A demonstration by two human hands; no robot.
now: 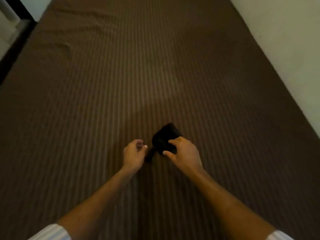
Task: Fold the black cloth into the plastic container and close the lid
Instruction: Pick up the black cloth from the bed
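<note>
The fingers [170, 142] of the right hand [183, 153] are curling over the near edge of the black cloth [164, 137], with the thumb coming in from the near side, so the hand is pinching the small bundle and pressing it onto the bed. The left hand [134, 154] is hovering just beside the cloth with its fingers [141, 146] loosely bent and grasping nothing; a thin dark tail of the cloth is trailing toward it, though the picture is dim and soft, so it may be only a shadow.

The cloth is lying already gathered into a compact dark wedge on the brown striped bedsheet [155, 75], near the middle of the bed and close to the person. No plastic container or lid is showing anywhere in view.

To do this fold well, the right hand should be keeping the layers pinned flat while the left hand is taking up the loose tail and tucking it over the bundle, so nothing is hanging free. The edges should be lining up before pressure is eased, since soft fabric on a soft mattress is likely to spring open. The bundle needs to be staying tight enough to fit the container.
</note>
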